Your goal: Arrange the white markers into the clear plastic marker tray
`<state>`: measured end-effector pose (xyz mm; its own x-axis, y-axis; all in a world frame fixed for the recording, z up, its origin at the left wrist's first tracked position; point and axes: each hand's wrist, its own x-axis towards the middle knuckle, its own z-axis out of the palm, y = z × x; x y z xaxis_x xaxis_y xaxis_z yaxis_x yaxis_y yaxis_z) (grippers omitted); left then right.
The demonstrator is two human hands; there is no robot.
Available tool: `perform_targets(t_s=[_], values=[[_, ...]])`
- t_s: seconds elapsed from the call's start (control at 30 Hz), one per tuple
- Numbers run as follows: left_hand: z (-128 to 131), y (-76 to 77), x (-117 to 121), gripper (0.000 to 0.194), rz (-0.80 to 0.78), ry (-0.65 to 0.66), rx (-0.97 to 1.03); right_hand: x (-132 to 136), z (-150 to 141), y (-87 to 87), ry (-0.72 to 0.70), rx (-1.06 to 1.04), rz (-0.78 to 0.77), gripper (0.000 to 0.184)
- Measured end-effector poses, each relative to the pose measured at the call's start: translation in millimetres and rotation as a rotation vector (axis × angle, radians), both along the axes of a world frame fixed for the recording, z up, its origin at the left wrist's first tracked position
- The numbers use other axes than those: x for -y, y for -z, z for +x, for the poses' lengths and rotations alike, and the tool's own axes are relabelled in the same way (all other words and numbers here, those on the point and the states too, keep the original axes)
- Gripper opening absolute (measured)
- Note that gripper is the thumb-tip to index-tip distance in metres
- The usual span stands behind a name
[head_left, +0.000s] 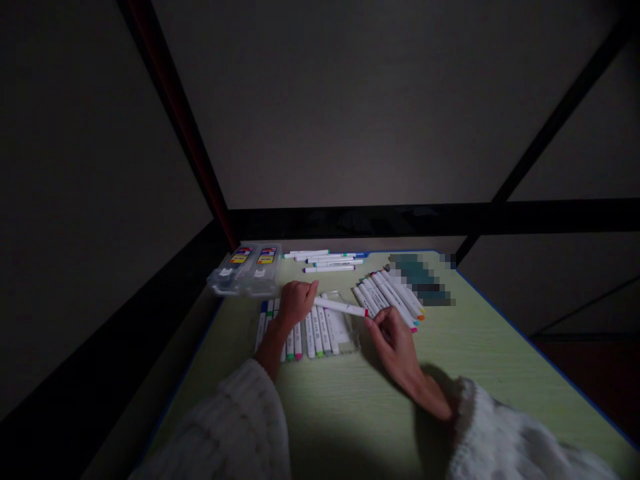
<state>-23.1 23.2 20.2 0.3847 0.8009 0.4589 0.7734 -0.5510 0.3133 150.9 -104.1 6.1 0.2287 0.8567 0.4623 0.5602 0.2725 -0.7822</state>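
A white marker with a red cap (341, 307) is held level between both hands above the table. My left hand (296, 301) is closed round its left end. My right hand (393, 337) pinches its red-capped right end. Under the marker lies a clear plastic tray (347, 331) with a row of white markers (310, 337) whose coloured ends point toward me. To the right, a second group of white markers (390, 297) lies fanned on the table.
A clear plastic case with colourful labels (247, 270) stands at the table's far left corner. Several more markers (327, 260) lie at the far edge. The table (350, 407) is pale green with a blue rim. Dark bars and a wall rise behind.
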Motion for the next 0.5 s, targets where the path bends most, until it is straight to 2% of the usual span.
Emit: perform_targets(t_s=[0.13,0.23,0.37,0.5], values=[[0.1,-4.3,5.8,0.049,0.056,0.065,0.053,-1.6,0.2,0.0,-0.019,-0.054,0.036,0.014],[0.8,-4.3,10.7,0.048,0.116,0.13,0.1,-0.5,0.6,0.6,-0.045,-0.017,0.064,0.011],[2.3,-1.4,16.2,0.047,0.175,0.141,0.123,2.6,0.9,-0.8,-0.085,0.077,0.08,0.008],[3.5,0.1,19.5,0.047,0.207,0.148,0.143,3.6,1.4,-2.8,-0.101,0.064,0.037,0.009]])
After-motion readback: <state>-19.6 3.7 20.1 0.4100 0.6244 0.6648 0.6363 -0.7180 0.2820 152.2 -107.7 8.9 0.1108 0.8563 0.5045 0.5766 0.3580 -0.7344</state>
